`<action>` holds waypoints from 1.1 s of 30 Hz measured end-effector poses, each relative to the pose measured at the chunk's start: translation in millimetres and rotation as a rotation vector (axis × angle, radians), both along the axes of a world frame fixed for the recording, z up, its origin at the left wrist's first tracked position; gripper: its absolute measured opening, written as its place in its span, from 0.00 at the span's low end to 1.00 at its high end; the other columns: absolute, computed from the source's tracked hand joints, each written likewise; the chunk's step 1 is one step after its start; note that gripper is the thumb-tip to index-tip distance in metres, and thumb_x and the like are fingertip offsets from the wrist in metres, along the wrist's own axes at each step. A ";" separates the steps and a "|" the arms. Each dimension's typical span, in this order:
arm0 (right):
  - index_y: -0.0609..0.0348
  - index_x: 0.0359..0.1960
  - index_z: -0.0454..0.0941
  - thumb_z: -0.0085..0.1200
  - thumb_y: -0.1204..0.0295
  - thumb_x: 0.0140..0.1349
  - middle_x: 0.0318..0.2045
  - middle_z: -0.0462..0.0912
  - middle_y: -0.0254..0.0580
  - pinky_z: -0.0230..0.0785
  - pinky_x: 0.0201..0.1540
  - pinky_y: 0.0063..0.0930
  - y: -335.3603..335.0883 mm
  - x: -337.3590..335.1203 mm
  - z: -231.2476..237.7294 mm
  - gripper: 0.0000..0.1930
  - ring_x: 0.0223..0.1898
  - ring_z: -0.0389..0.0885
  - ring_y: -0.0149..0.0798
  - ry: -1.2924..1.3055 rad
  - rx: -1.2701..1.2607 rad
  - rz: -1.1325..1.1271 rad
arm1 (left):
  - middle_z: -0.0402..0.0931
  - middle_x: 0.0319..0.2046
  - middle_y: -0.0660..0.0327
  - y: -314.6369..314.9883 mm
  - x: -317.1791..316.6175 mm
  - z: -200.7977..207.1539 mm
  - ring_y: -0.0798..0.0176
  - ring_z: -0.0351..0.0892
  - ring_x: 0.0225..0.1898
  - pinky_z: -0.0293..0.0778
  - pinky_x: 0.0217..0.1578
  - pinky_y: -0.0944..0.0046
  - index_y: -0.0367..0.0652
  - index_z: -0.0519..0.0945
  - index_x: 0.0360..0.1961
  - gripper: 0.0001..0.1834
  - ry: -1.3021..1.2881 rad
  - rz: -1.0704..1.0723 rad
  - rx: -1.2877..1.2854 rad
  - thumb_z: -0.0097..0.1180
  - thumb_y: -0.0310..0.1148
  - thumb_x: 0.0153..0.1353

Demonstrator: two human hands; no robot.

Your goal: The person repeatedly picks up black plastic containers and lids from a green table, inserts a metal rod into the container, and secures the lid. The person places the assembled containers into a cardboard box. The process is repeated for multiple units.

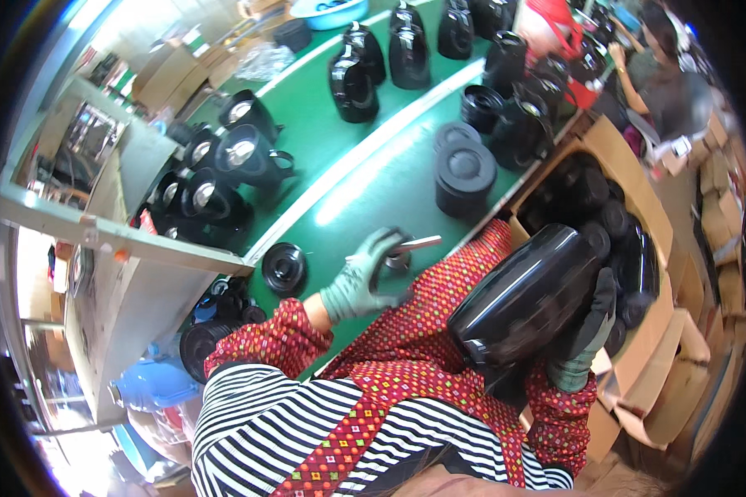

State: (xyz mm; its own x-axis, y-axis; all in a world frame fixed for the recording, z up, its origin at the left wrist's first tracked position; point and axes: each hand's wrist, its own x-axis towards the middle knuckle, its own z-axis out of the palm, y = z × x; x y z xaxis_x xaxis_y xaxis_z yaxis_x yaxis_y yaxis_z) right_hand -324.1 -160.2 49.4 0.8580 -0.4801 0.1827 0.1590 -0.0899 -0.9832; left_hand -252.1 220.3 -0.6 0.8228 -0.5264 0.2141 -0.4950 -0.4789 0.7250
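Note:
My left hand (363,280), in a grey-green glove, is over the green bench with its fingers curled round a slim silver bar (421,244). The thumb stands apart, and a small dark round piece beside the fingers is too blurred to name. My right hand (588,335), gloved with dark fingertips, grips one end of a large glossy black jug (526,290). That jug lies tilted across my lap, against the edge of an open carton. A black round lid (284,269) rests on the bench left of my left hand.
Black lidded cylinders (464,176) stand beyond my hands. Several black jugs (355,87) line the green belt (307,153), with handled ones (244,157) at left. The cardboard carton (642,170) at right holds more black jugs. A person (671,91) sits at far right.

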 end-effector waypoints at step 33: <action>0.64 0.59 0.83 0.64 0.77 0.61 0.52 0.87 0.52 0.76 0.56 0.43 160.8 83.8 -76.8 0.22 0.51 0.85 0.54 0.050 -0.475 0.788 | 0.75 0.64 0.42 147.0 378.0 -47.0 0.40 0.74 0.66 0.71 0.67 0.50 0.37 0.68 0.72 0.49 -0.100 1.275 -0.135 0.75 0.55 0.57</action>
State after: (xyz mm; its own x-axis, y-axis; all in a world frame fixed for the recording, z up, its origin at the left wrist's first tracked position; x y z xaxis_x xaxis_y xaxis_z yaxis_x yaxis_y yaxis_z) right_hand -240.3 0.5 -27.5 0.9171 0.3628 0.1652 0.3044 -0.3698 -0.8778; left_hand 125.9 367.3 -47.7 0.7036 0.6474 0.2931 0.2016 -0.5773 0.7913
